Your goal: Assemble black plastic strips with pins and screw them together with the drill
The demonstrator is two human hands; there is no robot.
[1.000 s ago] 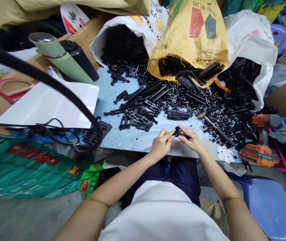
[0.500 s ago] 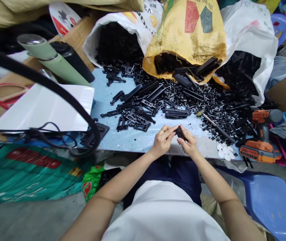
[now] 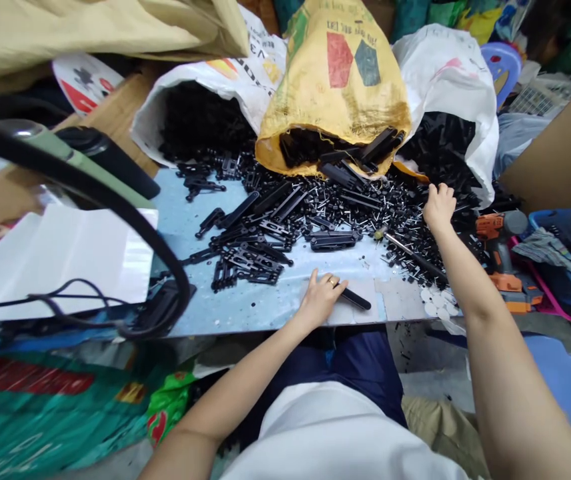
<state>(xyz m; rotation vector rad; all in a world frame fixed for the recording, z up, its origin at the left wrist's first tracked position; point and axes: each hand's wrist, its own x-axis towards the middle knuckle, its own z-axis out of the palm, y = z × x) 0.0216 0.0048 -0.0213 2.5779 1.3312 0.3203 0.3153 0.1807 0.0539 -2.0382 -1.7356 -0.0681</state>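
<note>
At the table's near edge, my left hand (image 3: 321,300) grips one end of a flat black plastic bar (image 3: 356,299) with a rounded tip. Its fingers cover the bar's left part, which rests low over the table. My right hand (image 3: 439,208) is stretched out to the far right, on the heap of small black parts and pins (image 3: 395,217), by the mouth of a white sack (image 3: 485,143). Its fingers are curled down, and the tips are hidden, so what they pinch cannot be made out.
A yellow sack (image 3: 345,100) and another white sack (image 3: 155,107) spill black parts. Linked black pieces (image 3: 250,263) lie left of the middle. A screwdriver-like rod (image 3: 410,252) and an orange cordless drill (image 3: 500,250) lie right. A black cable (image 3: 165,253) arcs over white sheets (image 3: 80,267).
My hands have come apart from the small black piece they held together. My right hand has reached forward and right to the heap; my left now holds a bar at the table. The view has shifted.
</note>
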